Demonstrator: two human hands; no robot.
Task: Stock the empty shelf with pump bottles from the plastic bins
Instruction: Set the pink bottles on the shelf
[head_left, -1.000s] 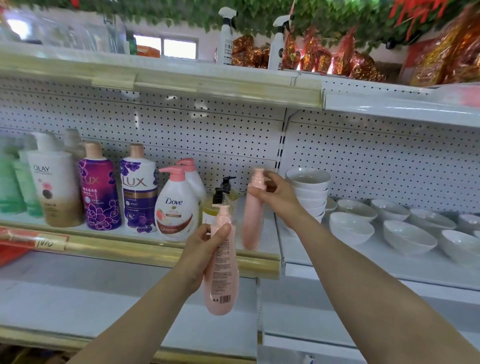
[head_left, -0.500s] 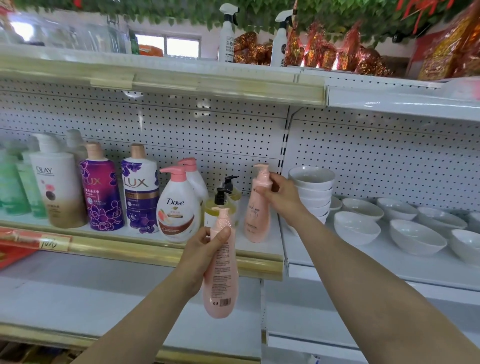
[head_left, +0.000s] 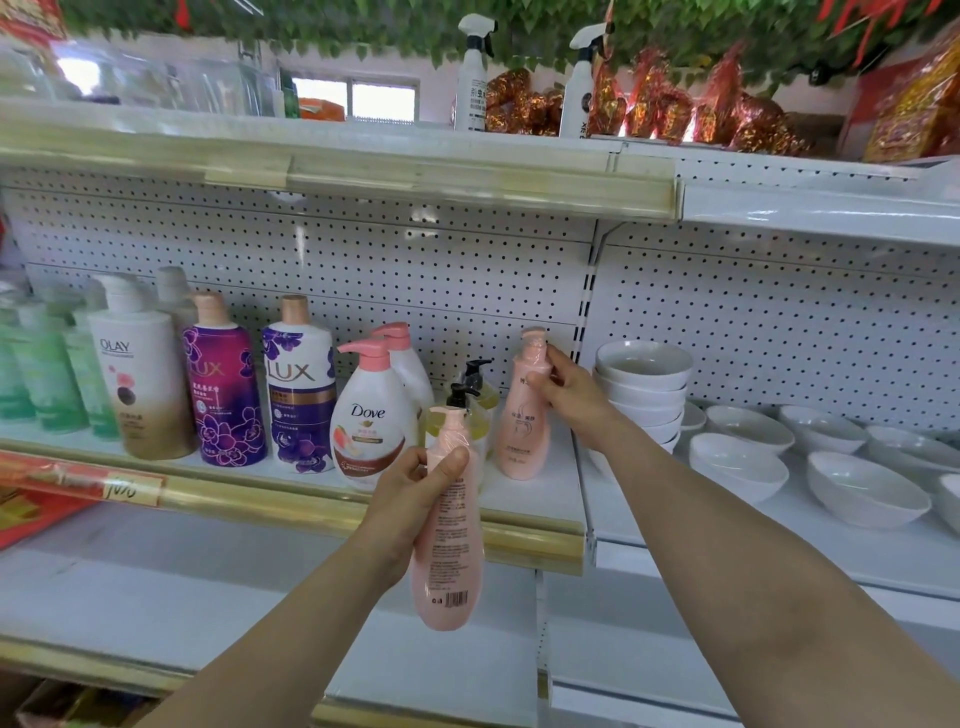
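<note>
While fingers of the right hand curl round the neck of a pink bottle, it stands upright on the shelf, beside a yellow bottle. Left hand grips a 2nd pink bottle in the air, in front of the shelf edge. White bowls sit just right.

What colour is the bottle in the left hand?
Pale pink. The bottle in the left hand shows best in the head view.
</note>
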